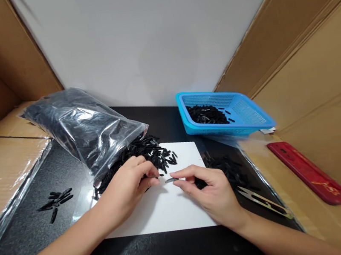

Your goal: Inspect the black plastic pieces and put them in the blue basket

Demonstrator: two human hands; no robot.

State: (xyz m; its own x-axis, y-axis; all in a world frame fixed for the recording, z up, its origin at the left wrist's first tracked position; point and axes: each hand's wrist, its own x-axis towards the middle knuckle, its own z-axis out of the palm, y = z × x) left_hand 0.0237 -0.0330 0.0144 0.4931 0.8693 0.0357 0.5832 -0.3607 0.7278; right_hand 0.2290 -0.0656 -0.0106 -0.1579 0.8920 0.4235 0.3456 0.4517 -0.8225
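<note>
My right hand pinches a small, slim black piece between thumb and forefinger, its free end pointing left above a white sheet. Just to the left, my left hand has its thumb and fingers drawn together. A tiny dark tip shows at those fingertips, too small to make out. Behind and beside my left hand lies a heap of similar black pieces, spreading from the mouth of a clear plastic bag onto the sheet. Some black pieces also lie inside my curled right fingers or just behind them; I cannot tell which.
A blue basket at the back right holds many black pieces. Thread snips lie by my right wrist, near another dark pile. A red case lies on cardboard at right. Several loose pieces lie at left. Cardboard walls flank both sides.
</note>
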